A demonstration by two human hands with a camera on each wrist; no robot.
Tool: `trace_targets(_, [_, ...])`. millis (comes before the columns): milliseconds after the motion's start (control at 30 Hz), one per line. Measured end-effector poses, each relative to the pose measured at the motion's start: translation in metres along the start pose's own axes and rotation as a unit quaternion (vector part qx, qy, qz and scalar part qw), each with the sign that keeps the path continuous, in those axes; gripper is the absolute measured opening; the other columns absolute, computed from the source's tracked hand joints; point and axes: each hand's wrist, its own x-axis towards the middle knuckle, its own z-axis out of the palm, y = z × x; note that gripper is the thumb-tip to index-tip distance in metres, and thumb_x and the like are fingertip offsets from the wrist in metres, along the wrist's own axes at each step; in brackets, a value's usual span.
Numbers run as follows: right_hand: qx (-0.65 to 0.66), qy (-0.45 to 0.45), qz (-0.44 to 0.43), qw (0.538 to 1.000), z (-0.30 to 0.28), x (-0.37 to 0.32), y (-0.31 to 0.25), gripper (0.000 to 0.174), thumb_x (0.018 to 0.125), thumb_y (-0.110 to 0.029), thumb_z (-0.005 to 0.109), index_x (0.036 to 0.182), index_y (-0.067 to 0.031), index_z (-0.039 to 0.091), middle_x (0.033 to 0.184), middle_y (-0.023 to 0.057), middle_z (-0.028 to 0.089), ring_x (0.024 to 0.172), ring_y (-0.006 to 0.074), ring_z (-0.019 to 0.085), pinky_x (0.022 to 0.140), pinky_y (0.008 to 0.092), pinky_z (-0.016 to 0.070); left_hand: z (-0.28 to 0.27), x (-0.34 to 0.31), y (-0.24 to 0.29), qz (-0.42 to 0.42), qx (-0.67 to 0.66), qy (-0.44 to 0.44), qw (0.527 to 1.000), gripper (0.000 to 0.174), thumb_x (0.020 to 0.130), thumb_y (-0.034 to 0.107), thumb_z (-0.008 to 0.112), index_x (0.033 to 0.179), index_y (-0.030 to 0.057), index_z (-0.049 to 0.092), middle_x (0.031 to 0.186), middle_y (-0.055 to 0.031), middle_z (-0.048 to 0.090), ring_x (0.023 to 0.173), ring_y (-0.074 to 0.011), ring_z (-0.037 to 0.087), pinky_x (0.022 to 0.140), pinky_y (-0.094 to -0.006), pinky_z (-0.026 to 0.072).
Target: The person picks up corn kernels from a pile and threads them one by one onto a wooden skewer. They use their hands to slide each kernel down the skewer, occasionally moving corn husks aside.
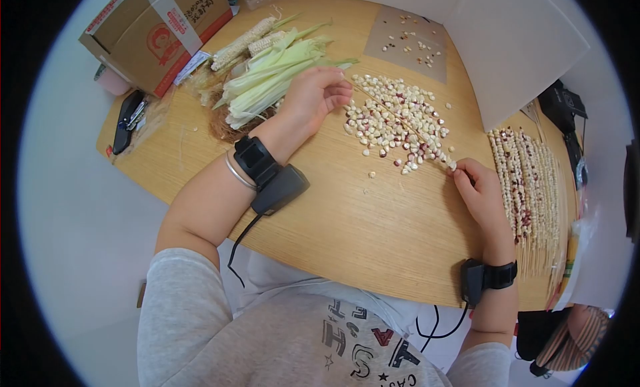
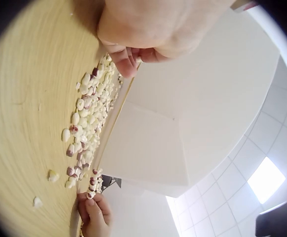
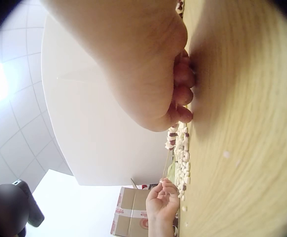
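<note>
A thin wooden skewer (image 2: 116, 121) spans the space between both hands, above a pile of white and dark-red corn kernels (image 1: 400, 110). Several kernels (image 2: 92, 183) are threaded on its right end. My right hand (image 1: 481, 194) pinches the skewer at that loaded end, near the table. At the other tip my left hand (image 1: 310, 100) pinches a small pale corn kernel (image 2: 139, 59) between thumb and fingers. Seen from the right wrist, the right fingers (image 3: 184, 94) are curled close to the tabletop and partly hide the threaded kernels.
Green husks (image 1: 273, 74) and bare cobs (image 1: 243, 44) lie beyond the left hand, near a cardboard box (image 1: 160, 37). Rows of filled skewers (image 1: 527, 194) lie at the right. A sheet with loose kernels (image 1: 407, 44) is at the back, beside a white partition (image 1: 520, 47).
</note>
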Motion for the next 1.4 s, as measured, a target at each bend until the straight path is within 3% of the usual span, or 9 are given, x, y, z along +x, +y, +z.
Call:
trace_targets(600, [-0.019, -0.011, 0.022, 1.0, -0.0009, 0.0002, 0.0011, 0.016, 0.081, -0.012, 0.052, 0.083, 0.0025, 0.059, 0.063, 0.0153, 0.056, 0.057, 0.0221, 0.053, 0.055, 0.0317, 0.0415, 0.0017, -0.0018, -0.0019, 0.017, 0.041, -0.03, 0.999, 0.013, 0.086, 0.005, 0.054, 0.097, -0.0011, 0.052, 0.082, -0.0106, 0.06, 0.071, -0.0152, 0.059, 0.066, -0.0253, 0.0519])
trace_targets(767, [0.014, -0.005, 0.022, 1.0, 0.0003, 0.0007, -0.0023, 0.017, 0.083, -0.013, 0.052, 0.083, 0.0029, 0.058, 0.064, 0.0143, 0.057, 0.057, 0.0197, 0.053, 0.055, 0.0306, 0.0416, 0.0013, -0.0005, 0.0015, -0.058, -0.086, -0.049, 0.993, 0.015, 0.087, 0.008, 0.053, 0.098, -0.0032, 0.052, 0.085, -0.0121, 0.061, 0.072, -0.0163, 0.059, 0.067, -0.0259, 0.0523])
trace_targets(900, [0.004, -0.009, 0.028, 1.0, -0.002, 0.0006, -0.0045, 0.017, 0.083, -0.013, 0.052, 0.083, 0.0027, 0.059, 0.064, 0.0144, 0.056, 0.058, 0.0197, 0.053, 0.055, 0.0307, 0.0415, 0.003, -0.001, 0.0004, -0.058, -0.088, -0.043, 0.993, 0.015, 0.087, 0.008, 0.052, 0.096, -0.0039, 0.053, 0.085, -0.0125, 0.061, 0.072, -0.0166, 0.059, 0.066, -0.0267, 0.0523])
trace_targets(1400, [0.002, 0.016, 0.01, 1.0, 0.0018, 0.0004, 0.0035, 0.015, 0.078, -0.011, 0.05, 0.079, 0.0018, 0.057, 0.063, 0.017, 0.055, 0.055, 0.0256, 0.053, 0.053, 0.034, 0.0409, 0.0006, -0.0007, 0.0033, -0.039, -0.045, -0.108, 0.992, 0.012, 0.085, 0.01, 0.055, 0.091, -0.0001, 0.058, 0.076, -0.0063, 0.062, 0.067, -0.0104, 0.058, 0.059, -0.0213, 0.049])
